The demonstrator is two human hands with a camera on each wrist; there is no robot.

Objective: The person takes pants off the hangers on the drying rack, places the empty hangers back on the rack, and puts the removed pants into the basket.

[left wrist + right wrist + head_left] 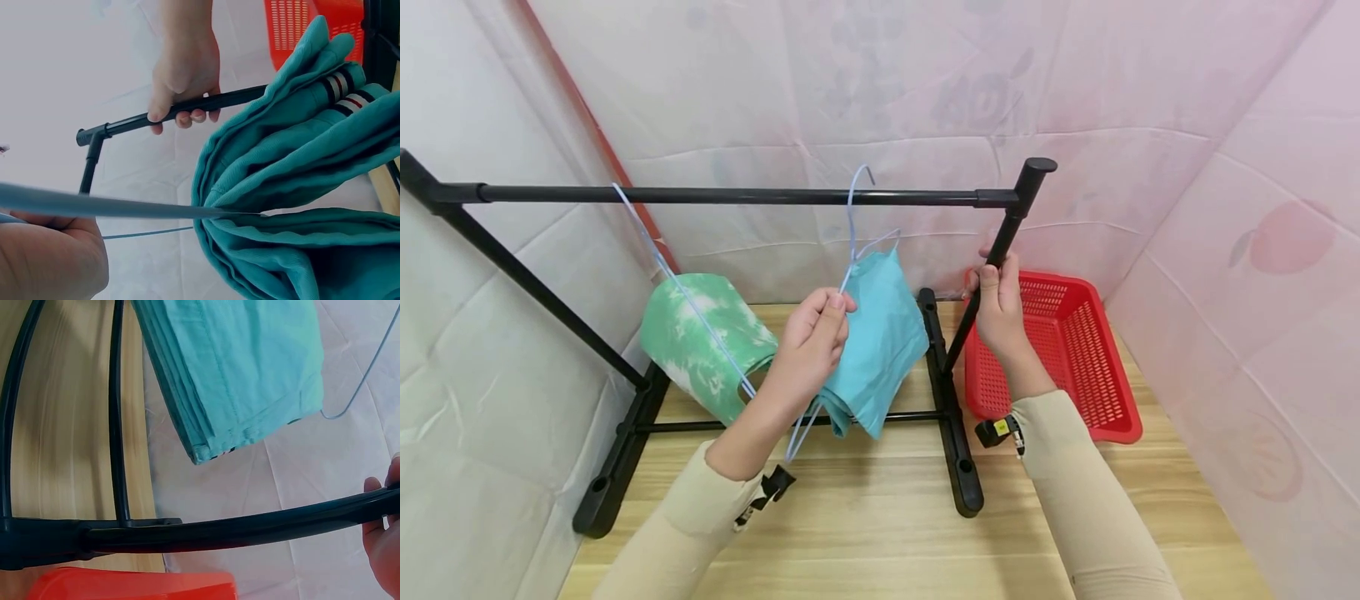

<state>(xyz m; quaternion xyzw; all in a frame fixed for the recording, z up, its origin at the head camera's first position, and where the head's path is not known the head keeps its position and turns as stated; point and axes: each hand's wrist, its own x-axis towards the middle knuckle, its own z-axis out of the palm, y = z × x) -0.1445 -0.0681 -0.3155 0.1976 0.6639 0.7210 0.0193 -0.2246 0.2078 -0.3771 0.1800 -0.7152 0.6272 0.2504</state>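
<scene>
My left hand [814, 340] pinches the pale blue wire hanger [852, 218] just below its hook. That hook curves over the top bar [737, 197] of a black rack; whether it rests on the bar I cannot tell. A folded blue garment [880, 333] drapes over the hanger, and its striped trim [345, 90] shows in the left wrist view. My right hand [1002, 308] grips the rack's right upright [967, 321]. To the left, a green and white tie-dye cloth [700, 342] hangs on a second wire hanger [677, 279], partly hidden by my left forearm.
Behind the right upright stands a red perforated basket [1112, 375]. The rack's feet [958, 467] stand on a wood-grain tabletop [865, 533]. Pale printed sheeting [925, 92] walls in the back and both sides.
</scene>
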